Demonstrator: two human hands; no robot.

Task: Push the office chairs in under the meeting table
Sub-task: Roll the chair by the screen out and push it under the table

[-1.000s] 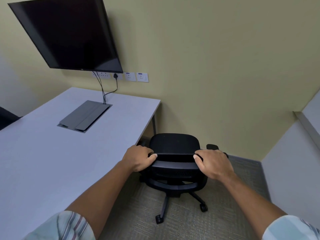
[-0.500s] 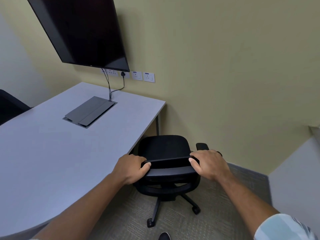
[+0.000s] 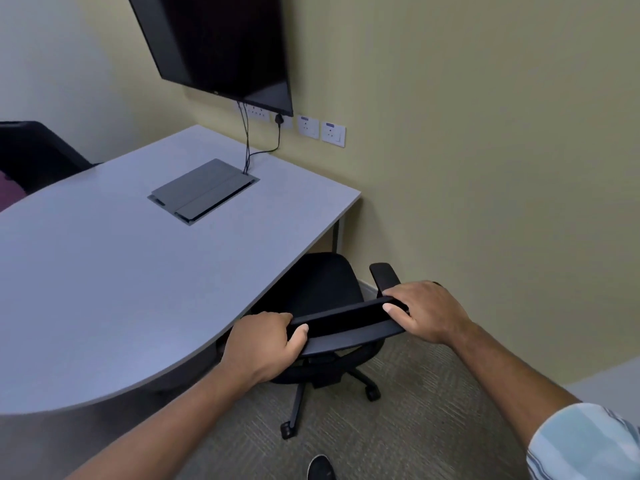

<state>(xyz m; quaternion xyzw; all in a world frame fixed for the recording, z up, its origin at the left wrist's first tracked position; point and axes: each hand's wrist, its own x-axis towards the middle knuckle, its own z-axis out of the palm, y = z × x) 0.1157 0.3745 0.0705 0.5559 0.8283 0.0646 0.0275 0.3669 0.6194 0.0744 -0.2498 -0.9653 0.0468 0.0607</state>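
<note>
on the backrest top edge: left hand (image 3: 263,344) clamped at its left end, thumb over the front, fingers wrapped behind. right hand (image 3: 427,311) clamped at the right end, same wrap. both belong to a black office chair (image 3: 322,289), seat partly tucked under the edge of the grey meeting table (image 3: 114,271), front of seat hidden below the tabletop. right armrest (image 3: 384,276) sticks out clear of the table, just beside the right hand. wheeled base (image 3: 301,400) on grey carpet (image 3: 398,434), out from under the table. flush cable box (image 3: 204,190) set in the tabletop, cables running up from it to wall sockets (image 3: 320,129) under a dark wall screen (image 3: 225,46). second dark chair (image 3: 31,154) at the far left side of the table. striped sleeve (image 3: 581,445) at lower right, dark shoe tip (image 3: 320,468) at bottom edge.
</note>
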